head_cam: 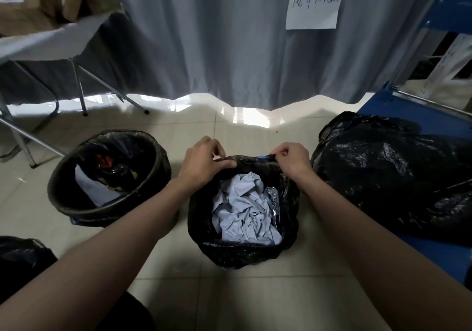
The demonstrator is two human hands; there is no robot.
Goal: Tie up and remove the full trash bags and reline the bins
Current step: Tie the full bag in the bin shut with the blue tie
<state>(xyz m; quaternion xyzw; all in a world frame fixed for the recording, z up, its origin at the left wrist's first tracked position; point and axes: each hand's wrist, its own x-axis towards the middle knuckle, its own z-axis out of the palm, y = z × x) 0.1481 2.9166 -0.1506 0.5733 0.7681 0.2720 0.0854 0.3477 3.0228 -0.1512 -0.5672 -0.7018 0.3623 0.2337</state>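
1. Both hands work the far rim of the middle trash bag (242,251): the left hand (201,162) pinches a fold of black film between thumb and curled fingers, and the right hand (293,160) pinches the same edge just beside it, near a small blue scrap.
2. That bag stands on the tiled floor (255,300) between the forearms, mouth open, with crumpled pale paper (242,215) heaped inside.
3. Only the far edge is gathered, so a lift from here would likely tip the near side open and spill paper.
4. Thin film pinched at two close points may stretch or tear under the load.
5. To the left, the lined bin (107,177) holds waste and looks untied; to the right a bulky black bag (398,177) lies close enough to snag an elbow.
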